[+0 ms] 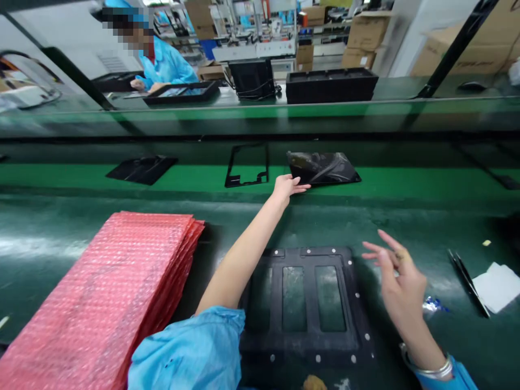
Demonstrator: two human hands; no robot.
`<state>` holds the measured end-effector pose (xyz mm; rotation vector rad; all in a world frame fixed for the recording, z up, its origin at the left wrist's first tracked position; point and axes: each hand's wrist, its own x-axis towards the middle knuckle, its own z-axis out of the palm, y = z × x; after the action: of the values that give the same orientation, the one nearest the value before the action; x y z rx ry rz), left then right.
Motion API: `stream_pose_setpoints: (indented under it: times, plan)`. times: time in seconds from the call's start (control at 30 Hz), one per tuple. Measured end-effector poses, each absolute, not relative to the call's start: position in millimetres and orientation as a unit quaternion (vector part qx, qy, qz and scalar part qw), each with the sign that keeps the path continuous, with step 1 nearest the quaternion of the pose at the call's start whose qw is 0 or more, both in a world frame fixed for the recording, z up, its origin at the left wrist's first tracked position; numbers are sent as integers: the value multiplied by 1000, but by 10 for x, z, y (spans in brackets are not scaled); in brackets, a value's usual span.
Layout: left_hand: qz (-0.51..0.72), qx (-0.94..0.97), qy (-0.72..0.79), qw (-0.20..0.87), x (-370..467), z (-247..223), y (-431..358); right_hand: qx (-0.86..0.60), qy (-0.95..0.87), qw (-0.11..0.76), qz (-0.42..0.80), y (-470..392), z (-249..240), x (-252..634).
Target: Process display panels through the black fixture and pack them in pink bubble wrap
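Note:
My left hand (287, 188) reaches out to the green strip, its fingers at the lower left edge of a glossy black panel (325, 168). Its thumb and fingers are spread; whether they grip the edge I cannot tell. My right hand (400, 273) hovers over the bench to the right of a black frame-shaped fixture (311, 338), fingers apart and holding nothing. The fixture has rectangular openings and several light round dots along its border. A thin black frame (267, 168) lies on the green strip, left of the panel.
A stack of pink bubble-wrap sheets (101, 276) fills the left. Another dark panel (142, 169) lies on the strip. Tweezers (469, 281) and white paper (498, 287) are at right. Across the bench, a person in blue (168, 65) sits near black trays (331, 86).

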<state>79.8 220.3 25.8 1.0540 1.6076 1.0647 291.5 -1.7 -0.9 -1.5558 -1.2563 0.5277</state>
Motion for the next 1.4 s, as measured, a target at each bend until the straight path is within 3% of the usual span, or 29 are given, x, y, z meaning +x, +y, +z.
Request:
stream_pose_setpoints:
  times: [0.27, 0.43, 0.63, 0.73, 0.83, 0.97, 1.07, 1.23, 1.33, 1.4]
  plan:
    - [339, 510, 773, 168, 132, 233, 2508, -576, -644, 496, 89, -60, 41, 2791]
    - [279, 510, 803, 134, -193, 224, 2459, -551, -664, 501, 72, -30, 112, 2782]
    - [336, 519, 771, 155, -249, 665, 2454, -540, -681, 495, 31, -26, 105, 2752]
    - [395, 556, 699, 218, 21, 880, 2094, -528, -691, 494, -1, -48, 112, 2699]
    - [474, 599, 498, 410, 447, 963, 1378, -512, -707, 488, -11, -83, 114, 2649]
    - [429, 563, 356, 611, 933, 882, 423, -499, -730, 467, -15, -139, 51, 2655]
    - [422, 504, 323, 681, 1071, 802, 79, -455, -759, 465, -7, -183, -15, 2703]
    - [412, 577, 351, 611, 822, 1051, -213, -458, -716, 516, 103, -265, 9, 2730]
    - [416, 651, 404, 490, 416, 1322, -547, -506, -626, 505, 310, -266, 90, 2717]
    - [481, 640, 465, 378, 35, 1400, -770, -501, -553, 479, 462, -224, 130, 2728]
